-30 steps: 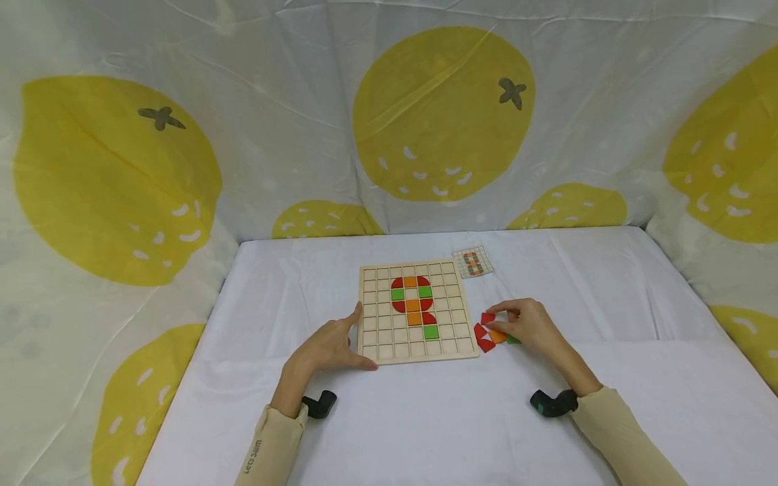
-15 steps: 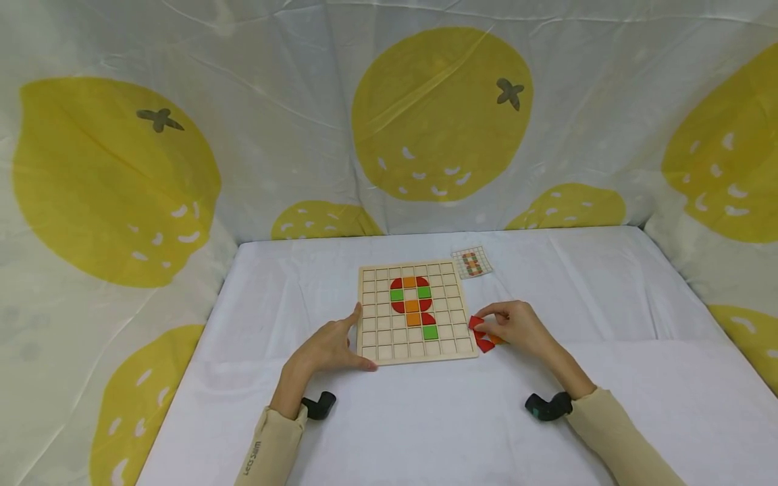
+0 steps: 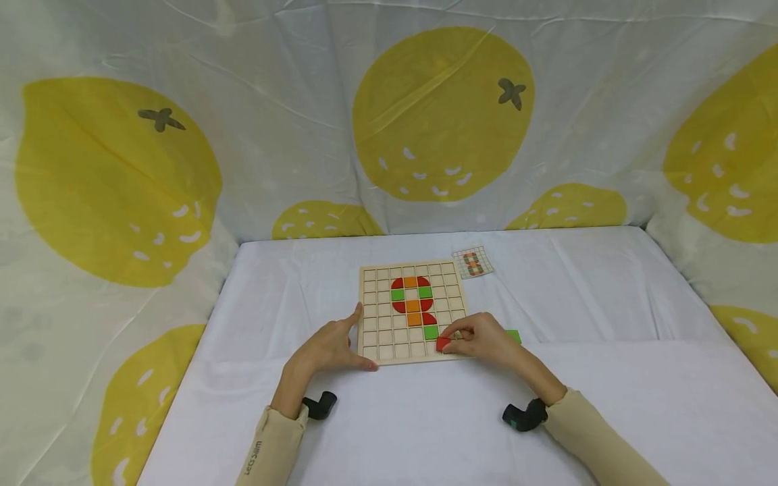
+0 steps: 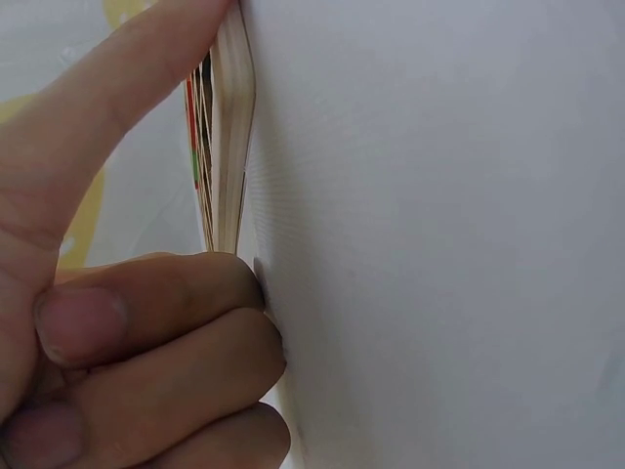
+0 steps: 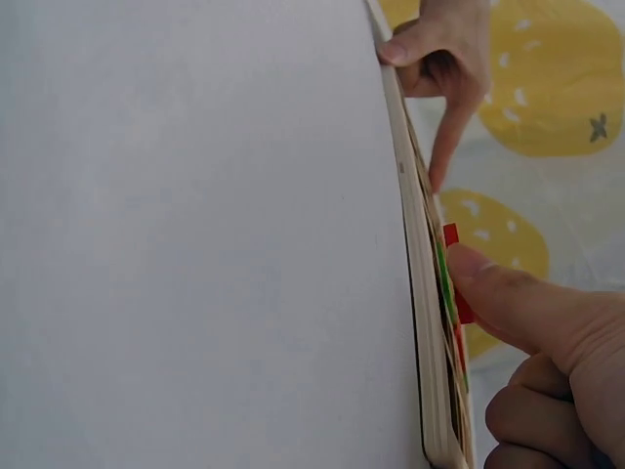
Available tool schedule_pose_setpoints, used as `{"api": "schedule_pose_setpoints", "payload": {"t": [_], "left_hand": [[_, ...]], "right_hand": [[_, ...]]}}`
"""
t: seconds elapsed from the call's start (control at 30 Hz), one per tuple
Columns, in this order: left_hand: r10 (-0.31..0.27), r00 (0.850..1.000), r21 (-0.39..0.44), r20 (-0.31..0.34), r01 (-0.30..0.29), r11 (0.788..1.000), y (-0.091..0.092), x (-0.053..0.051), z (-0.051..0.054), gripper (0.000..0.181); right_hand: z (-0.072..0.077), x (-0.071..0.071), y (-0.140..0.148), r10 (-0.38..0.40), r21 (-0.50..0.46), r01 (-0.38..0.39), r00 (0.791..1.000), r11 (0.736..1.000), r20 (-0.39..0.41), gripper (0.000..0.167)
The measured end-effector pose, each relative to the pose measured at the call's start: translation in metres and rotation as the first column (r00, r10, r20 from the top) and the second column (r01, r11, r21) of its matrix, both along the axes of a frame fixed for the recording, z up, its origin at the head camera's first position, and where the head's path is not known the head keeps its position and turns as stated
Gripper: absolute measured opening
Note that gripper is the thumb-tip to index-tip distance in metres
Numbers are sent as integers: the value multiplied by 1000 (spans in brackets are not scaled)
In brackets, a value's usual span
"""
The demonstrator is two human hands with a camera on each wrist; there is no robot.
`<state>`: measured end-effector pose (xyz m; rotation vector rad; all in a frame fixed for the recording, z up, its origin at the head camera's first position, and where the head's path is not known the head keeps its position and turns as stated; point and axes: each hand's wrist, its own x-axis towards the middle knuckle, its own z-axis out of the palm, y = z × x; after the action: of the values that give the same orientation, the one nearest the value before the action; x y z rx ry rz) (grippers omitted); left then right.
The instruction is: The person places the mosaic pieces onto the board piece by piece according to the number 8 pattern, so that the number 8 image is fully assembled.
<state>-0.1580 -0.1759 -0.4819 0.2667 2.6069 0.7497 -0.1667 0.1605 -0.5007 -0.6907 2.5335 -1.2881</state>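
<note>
Basically, R hand [image 3: 483, 337] has its grip closed on a red tile [image 3: 443, 344], pinched btw thumb & forefinger. Tile's over the near-R part of the wooden board [image 3: 385, 341], just near-R of a green square [image 3: 431, 332] set in the grid; can't tell if it touches the bd. or hangs just above. Fingertips hide part of it, so its pointing dir. & long axis aren't clear in head view; R wrist view shows it nearly edge-on, running approx. along the bd.'s face. Bd. lies flat on the white worktop [image 3: 413, 418], approx. square, neither way plainly longer; sides run approx. far-near, one edge facing the person.

L hand [image 3: 328, 345]: thumb & forefinger touch the bd.'s near edge by the corner & its L side, resp.; other fingers curl beside the edge in L wrist view; that grip's spread wide.

Pattern [image 3: 413, 306] on bd.: red, orange & green pcs., long axis far-to-near, near end veering R. Red quarter-round [image 3: 428, 318] just beyond the green square curves toward far-R. Small printed card [image 3: 473, 262] lies just off bd.'s far-R corner, its figure also running far-near, slightly tilted. Loose green pc. [image 3: 514, 336] on worktop, R of R hand, partly hidden behind it.
</note>
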Motion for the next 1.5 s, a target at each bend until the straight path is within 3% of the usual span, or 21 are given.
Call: {"api": "schedule_pose_setpoints", "payload": {"t": [0.33,0.6,0.9,1.13,1.33,1.5], "left_hand": [[5,1000,-19,4,-5,1000,0,1,0,135],[9,1000,-23,13,-8,1000,0,1,1,135],[-1,1000,-18,6,1,1000,0,0,2,135],[-2,1000,-9,-1,2,1000,-1,0,0,135],[-2,1000,-3,3,2,1000,-1,0,0,135],[-10,1000,-11,-1,10,1000,-1,0,0,135]], "right_hand": [[1,5,-11,0,45,-1,1000,999,28,18],[0,4,-8,2,6,-3,997,1000,74,16],[-5,2,-10,23,-43,-19,997,999,79,15],[-7,2,-13,17,-30,-15,997,999,75,16],[-2,3,-11,8,-27,-6,997,1000,80,17],[6,-2,4,-46,-9,47,997,999,65,19]]}}
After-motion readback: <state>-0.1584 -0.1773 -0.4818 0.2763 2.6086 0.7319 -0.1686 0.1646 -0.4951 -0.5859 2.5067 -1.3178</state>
